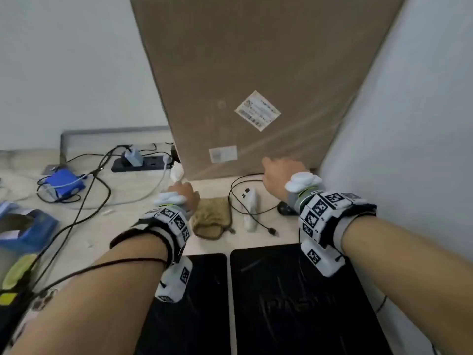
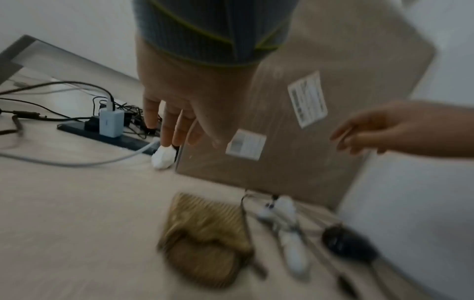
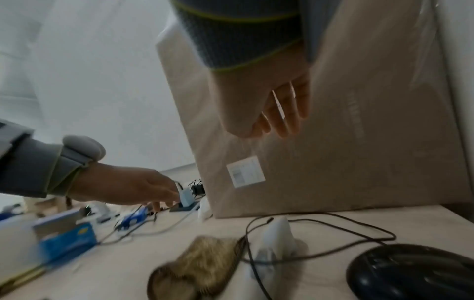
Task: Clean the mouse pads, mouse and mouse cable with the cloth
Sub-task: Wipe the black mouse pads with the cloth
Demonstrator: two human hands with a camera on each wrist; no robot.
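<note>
Two black mouse pads [image 1: 294, 298] lie nearest. Beyond them, the tan cloth [image 1: 212, 216] and black mouse [image 3: 410, 272] rest on the desk [image 1: 128, 226] — untouched. Both forearms reach forward; left hand [image 2: 184, 97] and right hand [image 3: 271, 105] hover apart, fingers relaxed, empty — before the cardboard box [image 1: 256, 73].

Left hand [image 2: 195, 97] w/ fingers [image 2: 168, 130] straight above desk, cloth [image 2: 205, 239] & mouse [image 2: 349, 245] below.

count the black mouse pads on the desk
2: left mouse pad under the left forearm, right mouse pad beside it, both at the desk's near edge, cropped by the frame.
</note>
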